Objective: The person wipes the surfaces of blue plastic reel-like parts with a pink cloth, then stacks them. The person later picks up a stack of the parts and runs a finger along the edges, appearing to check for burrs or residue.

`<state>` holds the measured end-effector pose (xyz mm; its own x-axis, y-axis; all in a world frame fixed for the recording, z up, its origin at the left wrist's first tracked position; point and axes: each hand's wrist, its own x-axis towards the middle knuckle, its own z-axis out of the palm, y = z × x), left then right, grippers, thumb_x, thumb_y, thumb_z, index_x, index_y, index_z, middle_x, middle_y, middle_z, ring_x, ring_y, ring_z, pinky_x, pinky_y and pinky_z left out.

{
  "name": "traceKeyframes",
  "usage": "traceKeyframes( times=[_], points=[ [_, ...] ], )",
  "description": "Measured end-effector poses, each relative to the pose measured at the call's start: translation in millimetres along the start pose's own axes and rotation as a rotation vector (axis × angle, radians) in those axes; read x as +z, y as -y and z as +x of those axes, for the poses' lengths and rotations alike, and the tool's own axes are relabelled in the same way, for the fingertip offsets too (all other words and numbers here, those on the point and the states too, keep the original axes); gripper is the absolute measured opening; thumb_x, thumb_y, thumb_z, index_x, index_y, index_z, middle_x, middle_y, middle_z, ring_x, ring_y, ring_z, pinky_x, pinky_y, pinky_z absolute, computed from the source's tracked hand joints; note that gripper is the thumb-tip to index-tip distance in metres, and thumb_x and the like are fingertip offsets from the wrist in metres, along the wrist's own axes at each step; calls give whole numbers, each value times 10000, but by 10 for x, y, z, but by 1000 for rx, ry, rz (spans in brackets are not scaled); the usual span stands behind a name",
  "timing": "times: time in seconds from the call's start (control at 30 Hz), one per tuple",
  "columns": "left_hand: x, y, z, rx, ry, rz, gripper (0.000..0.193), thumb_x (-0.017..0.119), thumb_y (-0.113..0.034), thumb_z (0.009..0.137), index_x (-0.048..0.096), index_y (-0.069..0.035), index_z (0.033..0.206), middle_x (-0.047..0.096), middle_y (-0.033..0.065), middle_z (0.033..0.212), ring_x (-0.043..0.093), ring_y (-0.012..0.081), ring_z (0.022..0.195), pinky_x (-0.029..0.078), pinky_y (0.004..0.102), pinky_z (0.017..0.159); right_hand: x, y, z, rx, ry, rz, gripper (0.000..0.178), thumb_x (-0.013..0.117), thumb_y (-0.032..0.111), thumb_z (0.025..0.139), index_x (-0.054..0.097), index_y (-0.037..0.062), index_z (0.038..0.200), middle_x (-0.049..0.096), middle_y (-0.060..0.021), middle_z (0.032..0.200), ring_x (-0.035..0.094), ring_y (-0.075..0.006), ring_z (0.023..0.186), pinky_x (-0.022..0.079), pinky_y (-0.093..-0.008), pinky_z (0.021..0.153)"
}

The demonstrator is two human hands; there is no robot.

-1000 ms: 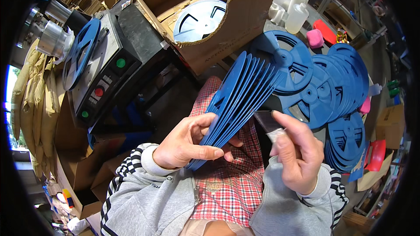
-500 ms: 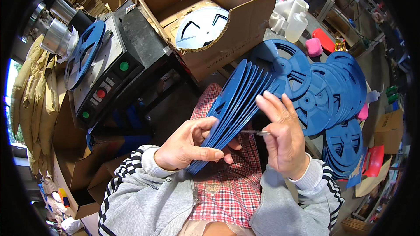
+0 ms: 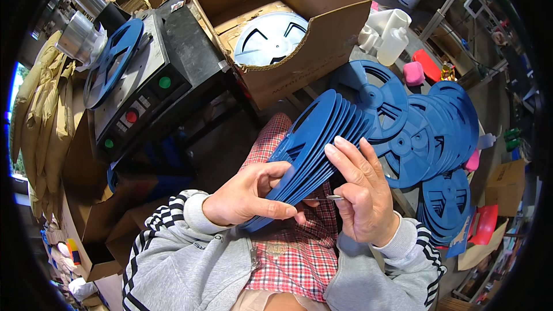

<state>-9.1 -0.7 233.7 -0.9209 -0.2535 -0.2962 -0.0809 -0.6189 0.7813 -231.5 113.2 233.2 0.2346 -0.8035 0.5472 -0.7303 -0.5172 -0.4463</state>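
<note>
My left hand point(image 3: 245, 196) grips a fanned stack of blue plastic reel discs point(image 3: 314, 126) near its lower end, thumb on the near side. The stack leans up and to the right over my lap, its discs spread apart at the upper right. In my right hand point(image 3: 366, 196), a thin metal blade-like tool point(image 3: 333, 197) is pinched between thumb and forefinger. Its kind is not clear, and its tip points left, toward the stack's lower edge. The raised fingers of that hand are at the right-hand edges of the discs; contact is hard to tell.
More blue reels point(image 3: 420, 144) lie in overlapping piles on the bench at right, near a pink block point(image 3: 413, 74) and white bottles point(image 3: 393, 46). A cardboard box point(image 3: 322, 60) holding a pale reel stands ahead. At left, a machine point(image 3: 141, 89) with coloured buttons carries a blue reel.
The stack has tipped over to the right and shows more of its top disc's face. My right hand has shifted slightly left and down, closer to the disc edges. The whole view has shifted slightly.
</note>
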Motion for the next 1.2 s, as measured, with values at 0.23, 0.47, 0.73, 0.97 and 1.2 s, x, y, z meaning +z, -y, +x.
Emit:
traceKeyframes(
  times=[0.23, 0.47, 0.73, 0.97, 1.2],
  points=[
    [25, 36, -13, 71, -40, -82, 457, 687, -44, 930, 469, 22, 1326, 667, 198, 1194, 719, 244, 959, 555, 295, 803, -7, -30, -14, 6, -36, 23, 83, 521, 78, 991, 444, 55, 1011, 599, -297, 1295, 569, -447, 1252, 340, -597, 1124],
    [27, 65, -7, 123, -36, -84, 407, 622, -104, 990, 403, -12, 1321, 667, 216, 1190, 720, 255, 963, 538, 302, 789, -114, 54, 1, 208, -159, 150, 79, 556, 65, 978, 519, -3, 995, 644, -218, 1110, 639, -328, 1041, 496, -418, 941],
    [20, 52, -30, 114, -69, -51, 428, 638, -106, 970, 400, -8, 1312, 659, 250, 1197, 723, 284, 973, 549, 313, 786, -71, 116, 72, 670, -126, 642, 324, 542, 122, 1031, 545, -4, 1329, 591, 5, 684, 489, -24, 519, 344, -174, 453],
    [58, 38, -23, 99, -124, -29, 505, 691, -133, 918, 402, 27, 1300, 663, 306, 1161, 734, 316, 942, 571, 318, 761, -16, 79, 62, 597, -134, 642, 346, 555, 10, 998, 597, -3, 1341, 656, -56, 757, 560, -64, 554, 451, -207, 511],
    [59, 12, -9, 86, -138, -43, 542, 710, -135, 903, 406, 39, 1317, 659, 310, 1173, 734, 319, 947, 572, 321, 766, 11, 151, 48, 572, -104, 614, 340, 547, 0, 986, 628, -3, 1317, 604, -5, 726, 518, -41, 535, 404, -193, 495]
  ],
)
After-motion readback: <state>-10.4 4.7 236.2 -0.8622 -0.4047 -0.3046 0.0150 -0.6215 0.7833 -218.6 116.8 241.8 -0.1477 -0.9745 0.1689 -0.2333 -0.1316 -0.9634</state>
